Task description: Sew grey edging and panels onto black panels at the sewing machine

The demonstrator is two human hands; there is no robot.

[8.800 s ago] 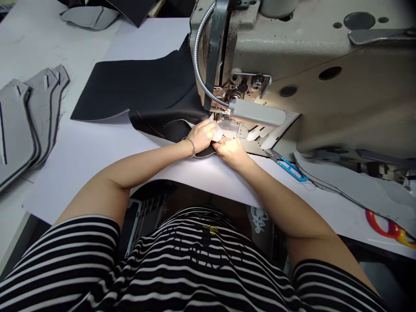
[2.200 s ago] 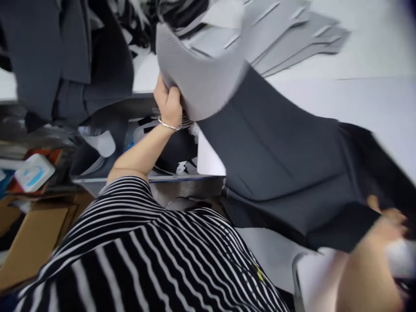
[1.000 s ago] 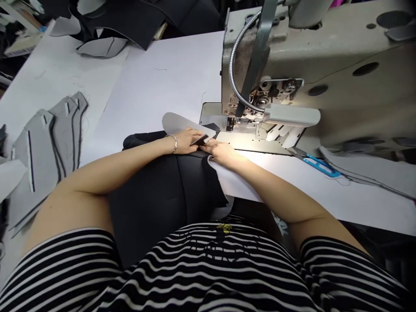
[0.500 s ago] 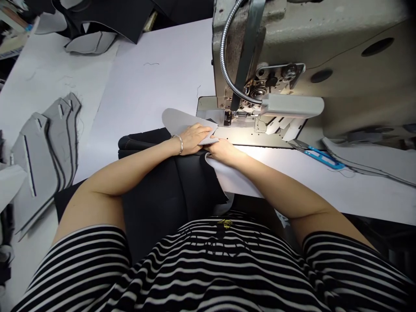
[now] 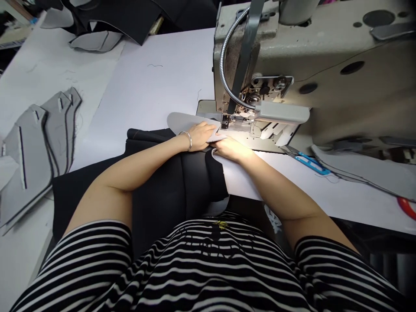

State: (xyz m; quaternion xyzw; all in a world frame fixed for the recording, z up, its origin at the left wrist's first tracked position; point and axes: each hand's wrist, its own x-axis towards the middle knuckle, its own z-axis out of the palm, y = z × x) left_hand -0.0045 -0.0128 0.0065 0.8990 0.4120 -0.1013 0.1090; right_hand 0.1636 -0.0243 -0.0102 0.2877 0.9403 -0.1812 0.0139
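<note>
Beside the needle area of the sewing machine (image 5: 225, 121), a grey fabric piece (image 5: 182, 121) lies over a large black fabric panel (image 5: 159, 186). My left hand (image 5: 199, 135), with a silver bangle at the wrist, presses on the grey piece with its fingers close together; its thumb is hidden. Close by on the right, my right hand (image 5: 232, 149) is closed with its fingertips at the edges of the two layers. What lies between those fingers is partly covered. The black panel hangs over the table edge towards my lap.
Blue-handled snips (image 5: 312, 164) lie right of the machine bed, against grey cut pieces (image 5: 367, 169). A red loop-shaped item (image 5: 406, 208) shows at the right edge. Stacked grey panels (image 5: 29, 147) lie at left, black fabric (image 5: 117, 17) at the back. The machine arm (image 5: 312, 52) overhangs the right.
The camera view has shifted, bringing the red item into sight. Both hands and the fabric have moved slightly closer to the needle area, with the same hold.
</note>
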